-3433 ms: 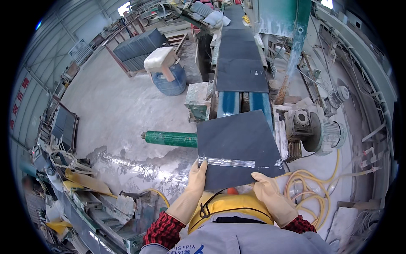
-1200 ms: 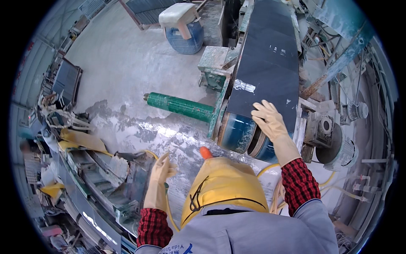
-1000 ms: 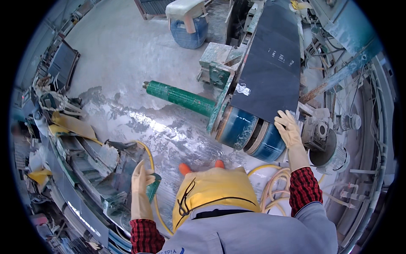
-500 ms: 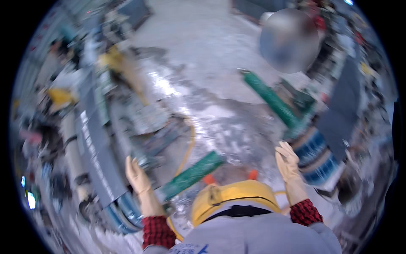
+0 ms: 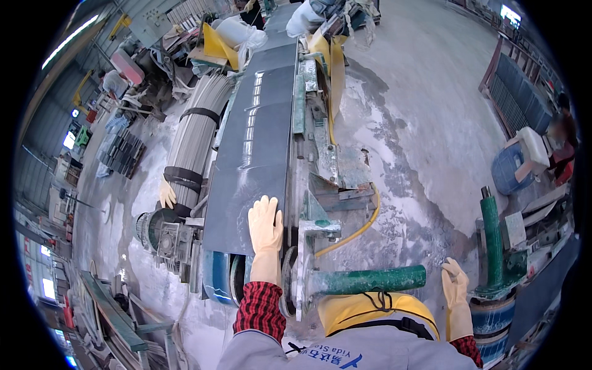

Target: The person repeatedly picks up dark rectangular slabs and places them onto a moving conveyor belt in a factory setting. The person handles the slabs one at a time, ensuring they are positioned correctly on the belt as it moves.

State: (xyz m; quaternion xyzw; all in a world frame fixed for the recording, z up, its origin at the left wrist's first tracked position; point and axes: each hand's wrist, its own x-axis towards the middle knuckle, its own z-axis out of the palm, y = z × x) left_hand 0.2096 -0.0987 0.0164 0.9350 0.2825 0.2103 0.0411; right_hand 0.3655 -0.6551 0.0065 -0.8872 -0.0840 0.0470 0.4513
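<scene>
A long run of dark grey stone slabs (image 5: 246, 148) lies end to end on a roller conveyor. My left hand (image 5: 266, 225), in a cream rubber glove, rests flat on the near end of the closest slab, fingers stretched out. Just below it are the conveyor's blue rollers (image 5: 219, 277). My right hand (image 5: 455, 285), gloved alike, hangs empty in the air with its fingers apart. It is nearest to an upright green post (image 5: 491, 237). Between my hands a green tube (image 5: 370, 280) sticks out sideways in front of my yellow apron (image 5: 382, 311).
A strapped bundle of pale strips (image 5: 200, 123) and a motor (image 5: 169, 240) flank the conveyor's left side, with a loose cream glove (image 5: 166, 193) there. A yellow hose (image 5: 364, 225) curves on the right. Beyond stand a blue barrel (image 5: 513, 168), stacked slabs (image 5: 518, 92) and a person (image 5: 562, 139).
My view has swung left toward the conveyor. My left hand, near the slab's edge before, now lies on the slab's top. My right hand is still empty and away from the slab.
</scene>
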